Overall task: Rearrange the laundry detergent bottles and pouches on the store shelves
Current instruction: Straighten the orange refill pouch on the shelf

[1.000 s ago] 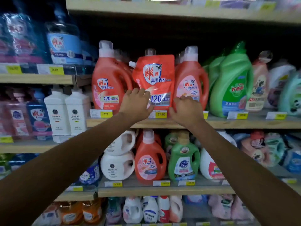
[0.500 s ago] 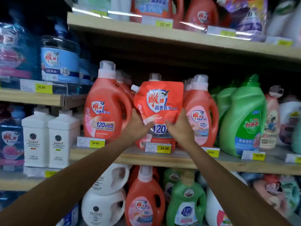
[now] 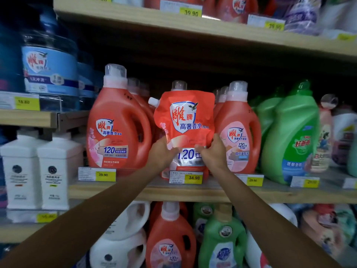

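Now the left hand (image 3: 162, 154) and right hand (image 3: 212, 151) have slid up the red pouch (image 3: 185, 128), fingers clamped on its lower sides. It stands at the shelf (image 3: 135, 192) front between two red bottles (image 3: 117, 128), base seemingly still resting, likely being straightened or about to lift.
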Demonstrator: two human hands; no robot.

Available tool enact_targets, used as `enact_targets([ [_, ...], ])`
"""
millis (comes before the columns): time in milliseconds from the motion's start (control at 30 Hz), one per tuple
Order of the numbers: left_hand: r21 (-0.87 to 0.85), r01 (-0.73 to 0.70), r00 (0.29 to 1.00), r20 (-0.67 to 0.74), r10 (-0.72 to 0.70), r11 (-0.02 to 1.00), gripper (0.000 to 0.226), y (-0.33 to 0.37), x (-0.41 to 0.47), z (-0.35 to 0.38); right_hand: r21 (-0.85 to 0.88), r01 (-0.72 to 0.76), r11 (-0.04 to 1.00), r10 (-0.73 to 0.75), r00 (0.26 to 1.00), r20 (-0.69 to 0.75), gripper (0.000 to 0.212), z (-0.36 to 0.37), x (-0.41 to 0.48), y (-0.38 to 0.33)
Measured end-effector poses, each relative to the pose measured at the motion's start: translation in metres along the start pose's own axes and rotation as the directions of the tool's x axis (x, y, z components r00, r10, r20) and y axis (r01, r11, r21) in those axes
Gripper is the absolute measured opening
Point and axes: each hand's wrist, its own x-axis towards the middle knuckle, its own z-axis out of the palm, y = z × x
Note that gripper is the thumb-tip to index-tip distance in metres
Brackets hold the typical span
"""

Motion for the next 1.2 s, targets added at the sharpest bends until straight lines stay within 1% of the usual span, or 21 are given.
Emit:
enact_targets([
  [67, -0.026, 0.031, 0.996, -0.079, -0.033, 0.999, 0.02, 0.006, -0.002, 0.002, 0.032, 0.005, 0.999, -0.004, 0.999, -0.035, 0.03, -0.001, -0.001, -0.004],
  [133, -0.049, 0.01, 0.991, -0.135, -0.017, 0.999, 0.014, 0.016, -0.003, 0.002, 0.083, 0.029, 0.996, -0.023, 0.997, -0.076, 0.027, -0.004, -0.001, -0.012],
  [233, -0.104, -0.063, 0.981, -0.191, 0.043, 0.993, 0.015, 0.041, -0.004, 0.0, 0.182, 0.109, 0.977, -0.085, 0.987, -0.136, 0.025, -0.018, 0.003, -0.029],
  [300, -0.135, -0.102, 0.975, -0.209, 0.072, 0.986, 0.022, 0.059, -0.006, 0.0, 0.237, 0.159, 0.958, -0.118, 0.977, -0.176, 0.023, -0.032, 0.004, -0.038],
  [367, -0.132, -0.127, 0.969, -0.229, 0.095, 0.983, 0.026, 0.077, -0.011, 0.008, 0.268, 0.196, 0.943, -0.137, 0.965, -0.223, 0.022, -0.049, 0.001, -0.042],
  [467, -0.165, -0.133, 0.961, -0.265, 0.086, 0.977, 0.019, 0.1, -0.028, 0.032, 0.305, 0.211, 0.929, -0.135, 0.958, -0.252, 0.021, -0.082, -0.006, -0.038],
  [533, -0.191, -0.122, 0.971, -0.225, 0.078, 0.974, 0.014, 0.114, -0.044, 0.052, 0.303, 0.198, 0.932, -0.122, 0.96, -0.254, 0.019, -0.108, -0.013, -0.031],
  [667, -0.182, -0.087, 0.989, -0.132, 0.063, 0.979, 0.025, 0.146, -0.08, 0.105, 0.265, 0.131, 0.955, -0.06, 0.964, -0.26, 0.024, -0.179, -0.036, -0.001],
  [767, -0.143, -0.084, 0.993, -0.095, 0.07, 0.986, 0.023, 0.176, -0.114, 0.156, 0.238, 0.082, 0.968, -0.01, 0.957, -0.29, 0.022, -0.242, -0.052, 0.029],
  [833, -0.172, -0.064, 0.996, -0.074, 0.052, 0.983, 0.022, 0.199, -0.137, 0.194, 0.216, 0.066, 0.974, 0.004, 0.951, -0.309, 0.02, -0.288, -0.062, 0.047],
  [1033, -0.311, 0.019, 0.998, 0.064, 0.001, 0.95, 0.026, 0.257, -0.201, 0.309, 0.141, 0.026, 0.99, 0.026, 0.934, -0.356, 0.02, -0.42, -0.089, 0.102],
  [1100, -0.339, 0.057, 0.995, 0.092, -0.027, 0.939, 0.019, 0.272, -0.217, 0.344, 0.108, 0.004, 0.994, 0.036, 0.927, -0.374, 0.017, -0.457, -0.094, 0.122],
  [1200, -0.355, 0.098, 0.987, 0.157, -0.044, 0.93, 0.022, 0.293, -0.236, 0.396, 0.082, -0.04, 0.996, 0.07, 0.915, -0.398, 0.018, -0.508, -0.096, 0.154],
])
